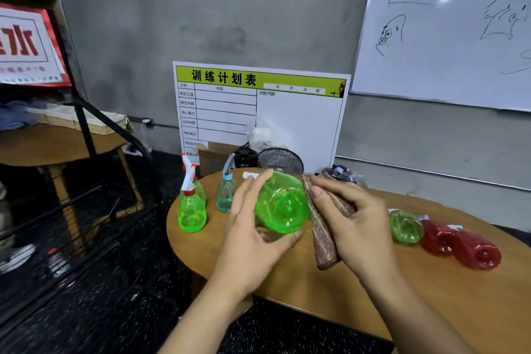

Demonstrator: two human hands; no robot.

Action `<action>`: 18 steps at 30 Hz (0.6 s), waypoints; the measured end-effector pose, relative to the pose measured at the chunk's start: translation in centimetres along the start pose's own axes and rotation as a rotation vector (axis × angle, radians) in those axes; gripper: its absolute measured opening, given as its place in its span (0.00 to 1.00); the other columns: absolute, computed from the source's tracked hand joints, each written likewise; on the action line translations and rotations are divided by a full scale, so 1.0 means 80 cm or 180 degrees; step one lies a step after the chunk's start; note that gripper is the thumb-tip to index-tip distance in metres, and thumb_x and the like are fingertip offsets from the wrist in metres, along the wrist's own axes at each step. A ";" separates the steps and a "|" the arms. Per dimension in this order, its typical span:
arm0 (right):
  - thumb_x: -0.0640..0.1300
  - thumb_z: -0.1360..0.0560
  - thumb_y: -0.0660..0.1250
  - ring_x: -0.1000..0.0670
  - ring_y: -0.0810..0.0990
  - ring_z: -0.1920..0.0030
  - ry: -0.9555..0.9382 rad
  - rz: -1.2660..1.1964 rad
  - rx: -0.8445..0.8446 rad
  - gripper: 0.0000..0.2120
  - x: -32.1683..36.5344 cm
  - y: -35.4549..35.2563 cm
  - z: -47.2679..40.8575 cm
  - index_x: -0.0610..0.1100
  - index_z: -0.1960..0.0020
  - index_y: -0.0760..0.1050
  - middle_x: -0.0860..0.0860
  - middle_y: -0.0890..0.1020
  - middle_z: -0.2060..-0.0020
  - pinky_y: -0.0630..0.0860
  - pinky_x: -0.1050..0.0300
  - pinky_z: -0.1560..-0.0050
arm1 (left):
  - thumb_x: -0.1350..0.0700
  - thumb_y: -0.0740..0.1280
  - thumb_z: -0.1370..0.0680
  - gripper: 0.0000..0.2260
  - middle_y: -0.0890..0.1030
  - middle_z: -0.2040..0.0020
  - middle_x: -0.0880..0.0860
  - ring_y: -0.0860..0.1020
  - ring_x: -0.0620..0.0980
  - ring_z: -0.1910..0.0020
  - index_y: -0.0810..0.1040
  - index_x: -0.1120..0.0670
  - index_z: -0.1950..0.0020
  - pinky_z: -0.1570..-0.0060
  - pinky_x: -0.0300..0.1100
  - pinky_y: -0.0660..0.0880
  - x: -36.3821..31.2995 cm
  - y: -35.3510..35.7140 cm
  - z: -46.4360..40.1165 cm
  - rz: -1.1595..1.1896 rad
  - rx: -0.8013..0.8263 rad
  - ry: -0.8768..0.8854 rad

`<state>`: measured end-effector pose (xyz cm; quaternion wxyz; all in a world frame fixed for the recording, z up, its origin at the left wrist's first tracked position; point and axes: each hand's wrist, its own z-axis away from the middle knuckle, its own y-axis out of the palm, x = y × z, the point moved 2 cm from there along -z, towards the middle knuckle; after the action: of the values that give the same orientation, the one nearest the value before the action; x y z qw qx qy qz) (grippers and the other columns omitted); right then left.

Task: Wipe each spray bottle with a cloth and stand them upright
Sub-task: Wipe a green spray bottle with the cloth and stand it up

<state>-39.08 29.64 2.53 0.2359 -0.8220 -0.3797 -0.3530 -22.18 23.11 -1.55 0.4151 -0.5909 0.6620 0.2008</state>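
Head view shows you mid-wipe: your left hand (253, 227) cups the green bottle (283, 204) above the surface (373, 290), base toward you, fingers curled round it. Your right hand (353, 224) pinches the folded brown cloth (321, 236) against the bottle's side. Turn the bottle with the left wrist while the cloth presses flat, then stand it by the two upright bottles (192, 210).

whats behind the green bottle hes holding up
Past the held green bottle, a mesh basket, a dark round holder and a training chart board show. The bottle's own spray head is hidden behind its body.
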 end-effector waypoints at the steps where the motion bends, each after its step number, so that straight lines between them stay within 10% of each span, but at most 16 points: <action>1: 0.40 0.23 0.75 0.56 0.86 0.48 0.0212 -0.0177 0.0030 0.08 -0.017 0.008 0.000 0.50 0.47 0.88 0.56 0.88 0.52 0.79 0.59 0.43 | 0.58 0.84 0.30 0.45 0.63 0.20 0.45 0.72 0.41 0.26 0.66 0.36 0.21 0.35 0.41 0.78 0.012 0.003 0.003 0.0197 0.0104 -0.0117; 8: 0.34 0.23 0.73 0.54 0.87 0.49 0.1256 -0.0780 0.0192 0.09 -0.127 0.060 0.025 0.43 0.46 0.87 0.51 0.89 0.51 0.80 0.63 0.46 | 0.42 0.65 0.19 0.19 0.59 0.17 0.45 0.55 0.33 0.19 0.72 0.27 0.29 0.36 0.16 0.58 0.090 0.006 0.005 0.0298 0.0015 -0.0593; 14: 0.35 0.22 0.73 0.54 0.87 0.52 0.1717 -0.0733 0.0420 0.09 -0.205 0.112 0.039 0.45 0.45 0.87 0.52 0.89 0.53 0.80 0.65 0.52 | 0.59 0.74 0.20 0.39 0.62 0.21 0.46 0.66 0.34 0.24 0.61 0.29 0.20 0.28 0.31 0.68 0.181 0.002 0.006 0.0286 -0.0098 -0.0919; 18: 0.35 0.22 0.73 0.57 0.87 0.54 0.1944 -0.0711 0.0466 0.09 -0.248 0.147 0.042 0.47 0.46 0.86 0.55 0.89 0.54 0.79 0.68 0.55 | 0.73 0.73 0.24 0.44 0.65 0.27 0.50 0.68 0.26 0.31 0.61 0.39 0.19 0.34 0.21 0.65 0.224 0.004 0.002 0.0158 -0.0171 -0.1115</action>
<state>-37.64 15.70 -16.07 0.3571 -0.6124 -0.4035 -0.5786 -21.66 12.30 -15.80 0.5030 -0.5412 0.5883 0.3285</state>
